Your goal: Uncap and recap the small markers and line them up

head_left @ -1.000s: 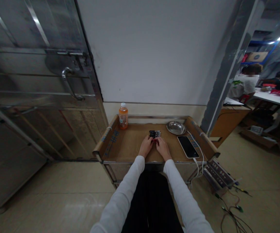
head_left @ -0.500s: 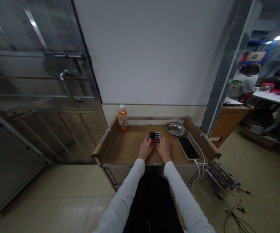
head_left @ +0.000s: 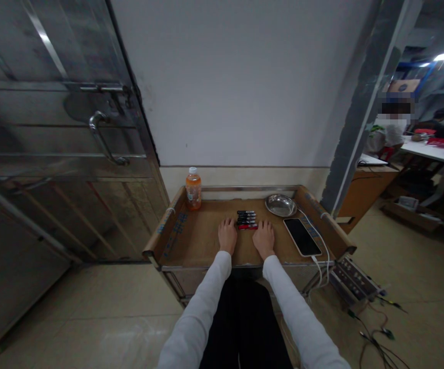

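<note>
Several black pens (head_left: 246,216) lie side by side in a short stack of rows on the cardboard-covered cart top (head_left: 206,241), and a red pen (head_left: 247,227) is at the near side of the group. To the left of the pens rests my left hand (head_left: 227,236), palm down, its fingers stretched forward on the cardboard and holding nothing. My right hand (head_left: 264,238) lies palm down on the other side, with its fingers forward and near the red pen's right end; whether they touch it I cannot tell.
An orange drink bottle (head_left: 193,190) stands at the back left of the cart. Toward the right are a round metal dish (head_left: 280,205) and a phone (head_left: 302,237) with a white cable (head_left: 316,228). Power strips (head_left: 355,279) lie on the floor. People sit farther right.
Both hands have drawn apart, the left one leftward and the right one rightward, showing more of the pens between them. The pens keep their arrangement. The view has shifted slightly.
</note>
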Tool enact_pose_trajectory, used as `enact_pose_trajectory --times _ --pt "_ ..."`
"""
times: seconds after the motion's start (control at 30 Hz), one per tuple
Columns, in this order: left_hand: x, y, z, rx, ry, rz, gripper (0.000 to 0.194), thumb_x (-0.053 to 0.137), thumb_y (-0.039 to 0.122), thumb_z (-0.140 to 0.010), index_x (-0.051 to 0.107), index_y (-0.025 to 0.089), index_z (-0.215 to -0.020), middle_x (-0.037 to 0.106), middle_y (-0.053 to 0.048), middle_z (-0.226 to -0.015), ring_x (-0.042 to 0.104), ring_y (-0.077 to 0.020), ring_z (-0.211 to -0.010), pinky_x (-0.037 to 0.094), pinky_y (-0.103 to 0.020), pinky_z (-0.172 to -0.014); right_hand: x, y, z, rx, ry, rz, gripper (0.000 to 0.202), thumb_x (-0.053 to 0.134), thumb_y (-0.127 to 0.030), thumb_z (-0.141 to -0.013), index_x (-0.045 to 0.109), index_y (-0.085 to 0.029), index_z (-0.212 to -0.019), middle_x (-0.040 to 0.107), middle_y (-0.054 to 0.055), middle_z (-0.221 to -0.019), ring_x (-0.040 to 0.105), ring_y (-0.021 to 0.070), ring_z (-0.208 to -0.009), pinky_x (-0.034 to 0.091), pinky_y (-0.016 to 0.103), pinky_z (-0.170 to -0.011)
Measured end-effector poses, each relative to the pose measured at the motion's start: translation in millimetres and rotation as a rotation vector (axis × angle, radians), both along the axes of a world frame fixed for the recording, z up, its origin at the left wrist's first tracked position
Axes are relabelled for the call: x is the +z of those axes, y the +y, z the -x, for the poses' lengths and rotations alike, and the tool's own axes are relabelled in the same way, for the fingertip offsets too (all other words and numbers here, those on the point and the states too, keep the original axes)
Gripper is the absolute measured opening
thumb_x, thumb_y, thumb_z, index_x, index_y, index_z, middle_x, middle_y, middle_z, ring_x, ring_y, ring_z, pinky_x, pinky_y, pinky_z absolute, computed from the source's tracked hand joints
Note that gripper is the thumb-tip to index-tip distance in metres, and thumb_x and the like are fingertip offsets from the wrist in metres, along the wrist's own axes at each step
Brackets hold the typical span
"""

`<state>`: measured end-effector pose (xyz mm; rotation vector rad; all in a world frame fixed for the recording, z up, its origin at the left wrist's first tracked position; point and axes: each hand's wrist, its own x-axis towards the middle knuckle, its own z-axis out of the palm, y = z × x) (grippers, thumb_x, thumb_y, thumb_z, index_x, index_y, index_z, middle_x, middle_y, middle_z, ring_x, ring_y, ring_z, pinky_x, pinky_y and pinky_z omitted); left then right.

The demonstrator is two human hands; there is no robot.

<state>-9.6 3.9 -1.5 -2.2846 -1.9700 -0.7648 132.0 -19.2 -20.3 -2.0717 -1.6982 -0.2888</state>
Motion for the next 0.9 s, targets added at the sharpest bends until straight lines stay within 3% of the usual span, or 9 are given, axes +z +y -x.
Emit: enact_pose_trajectory --times 0.2,0.7,0.83,0.9 --pt "4.6 12.1 14.6 -0.044 -0.04 0.026 0.031 0.041 0.01 -0.086 0.065 0.02 -0.101 0.061 -0.009 -0.102 0.051 -0.0242 -0.1 0.04 -0.036 -0.086 8.1 -2.6 -23.3 0.13 -0.021 0.051 0.038 0.036 -0.022 -0.09 0.055 -0.014 -0.122 0.057 0.016 -0.12 0.051 0.0256 -0.108 0.037 0.036 -0.088" --pt "2.2 5.4 13.8 -0.054 0.03 0.024 0.027 0.042 0.011 -0.086 0.056 0.017 -0.108 0.056 -0.01 -0.108 0.048 -0.0248 -0.103 0.038 -0.038 -0.091 10.0 -5.6 -21.6 0.115 -0.047 0.0 0.029 0.038 -0.02 -0.09 0.056 -0.012 -0.111 0.058 0.013 -0.106 0.049 0.0236 -0.098 0.034 0.033 -0.082" --pt "4.1 1.6 9.9 -0.013 0.01 -0.054 0.027 0.042 0.009 -0.084 0.054 0.011 -0.108 0.054 -0.014 -0.109 0.049 -0.0256 -0.103 0.038 -0.04 -0.093 13.3 -5.6 -20.4 0.129 -0.077 -0.025 0.025 0.039 -0.017 -0.088 0.055 -0.011 -0.106 0.058 0.013 -0.103 0.049 0.0235 -0.096 0.034 0.034 -0.083" --pt "6.3 -0.8 8.0 -0.059 -0.006 -0.096 0.026 0.042 0.009 -0.084 0.053 0.011 -0.107 0.053 -0.014 -0.107 0.048 -0.0255 -0.103 0.038 -0.04 -0.093 15.9 -5.9 -19.3 0.146 -0.092 -0.039 0.023 0.039 -0.016 -0.088 0.055 -0.012 -0.103 0.058 0.013 -0.102 0.049 0.0232 -0.095 0.035 0.033 -0.082"
